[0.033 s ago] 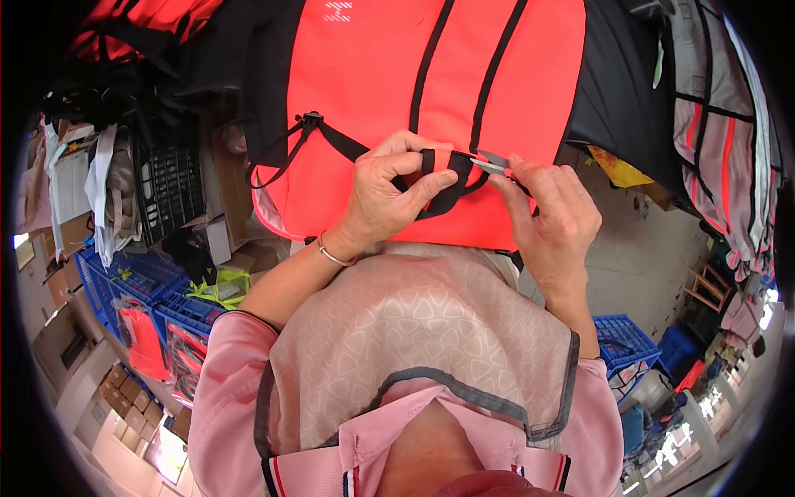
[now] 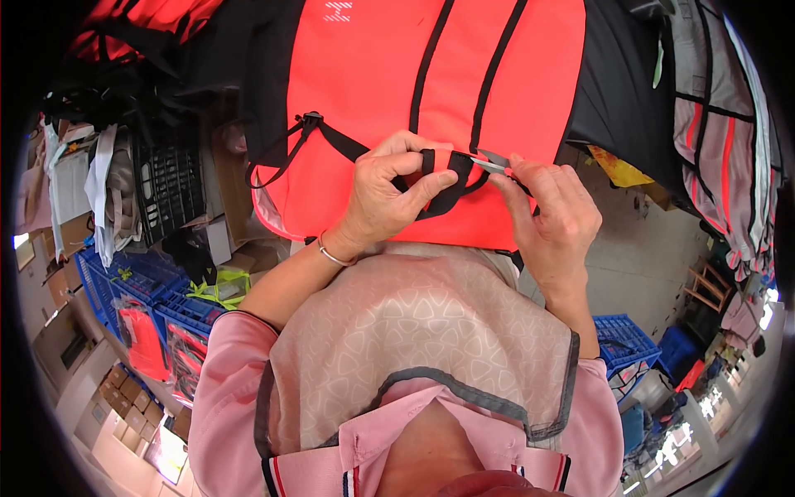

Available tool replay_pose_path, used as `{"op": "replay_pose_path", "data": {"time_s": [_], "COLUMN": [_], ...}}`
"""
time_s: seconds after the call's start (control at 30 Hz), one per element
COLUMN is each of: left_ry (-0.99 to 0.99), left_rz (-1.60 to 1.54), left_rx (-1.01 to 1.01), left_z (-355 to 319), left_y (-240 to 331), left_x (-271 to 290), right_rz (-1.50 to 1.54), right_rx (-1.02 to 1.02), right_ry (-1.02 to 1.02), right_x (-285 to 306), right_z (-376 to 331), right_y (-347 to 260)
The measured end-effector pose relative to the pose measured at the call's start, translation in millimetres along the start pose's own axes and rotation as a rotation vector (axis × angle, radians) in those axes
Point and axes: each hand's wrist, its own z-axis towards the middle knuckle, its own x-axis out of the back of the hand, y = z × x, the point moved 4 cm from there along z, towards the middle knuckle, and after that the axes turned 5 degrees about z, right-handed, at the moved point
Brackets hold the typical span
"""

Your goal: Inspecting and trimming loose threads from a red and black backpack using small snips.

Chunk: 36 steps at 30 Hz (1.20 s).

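Note:
A bright orange-red backpack (image 2: 356, 74) with black edging lies in front of me. My left hand (image 2: 387, 186) is closed, pinching a folded black-edged strap (image 2: 443, 157) of it between thumb and fingers. In my right hand (image 2: 551, 195) is a small pair of metal thread snips (image 2: 490, 161), gripped between thumb and forefinger. Its slightly parted blades point left, and their tips are at the strap's edge, close to my left fingertips. Left of my left hand, a black webbing strap runs up to a black buckle (image 2: 310, 120). My right palm and the snips' handle are mostly hidden.
Blue plastic crates (image 2: 625, 340) stand low at the right, with more at the left. A black crate (image 2: 168, 186) and cartons are at the left. Grey bags with orange trim (image 2: 720, 157) hang at the far right. Black material (image 2: 617, 108) flanks the backpack.

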Motion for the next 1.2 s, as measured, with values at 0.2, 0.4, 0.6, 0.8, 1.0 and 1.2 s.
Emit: {"op": "replay_pose_path", "data": {"time_s": [0.2, 0.4, 0.6, 0.8, 1.0, 1.2], "left_ry": [0.022, 0.018, 0.014, 0.049, 0.036, -0.004], "left_rz": [-0.022, 0.018, 0.018, -0.191, -0.195, -0.155], "left_rx": [-0.014, -0.068, -0.065, 0.077, 0.066, 0.052], "left_z": [1, 0, -3, -3, -3, 1], "left_y": [4, -1, -6, -10, -15, -13], "left_x": [-1, 0, 0, -4, 0, 1], "right_rz": [0.000, -0.015, 0.144, 1.278, 0.710, 0.199], "right_rx": [-0.017, -0.014, -0.111, -0.902, -0.581, -0.049], "right_ry": [-0.025, -0.038, -0.047, -0.103, -0.084, -0.075], "right_x": [-2, -2, -11, -42, -10, -1], "right_z": [0, 1, -2, -13, 2, 13], "right_y": [0, 0, 10, 38, 24, 6]}}
